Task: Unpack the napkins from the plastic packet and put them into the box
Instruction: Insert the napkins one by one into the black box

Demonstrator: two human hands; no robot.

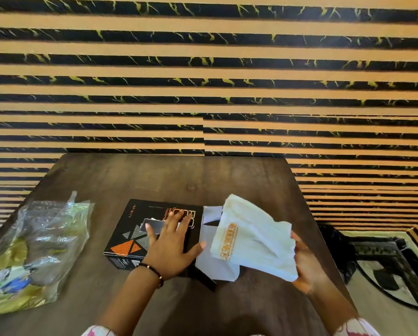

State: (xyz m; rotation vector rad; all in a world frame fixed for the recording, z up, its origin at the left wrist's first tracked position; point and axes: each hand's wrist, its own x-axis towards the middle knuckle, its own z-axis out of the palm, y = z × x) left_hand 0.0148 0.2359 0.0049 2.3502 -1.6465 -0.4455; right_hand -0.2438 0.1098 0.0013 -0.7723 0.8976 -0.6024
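A black box (130, 229) with orange and grey triangles lies flat in the middle of the table, its white end flaps (209, 251) open on the right side. My left hand (172, 248) rests flat on the box top, fingers spread. My right hand (307, 265) grips a stack of white napkins (254, 238) with an orange printed band, held tilted just right of the box's open end. The crumpled clear plastic packet (40, 248), green and yellow print on it, lies at the table's left side.
The dark wooden table (178, 180) stands against a wall of orange and black striped panels (203, 69). A patterned black and white floor (384, 275) shows beyond the table's right edge.
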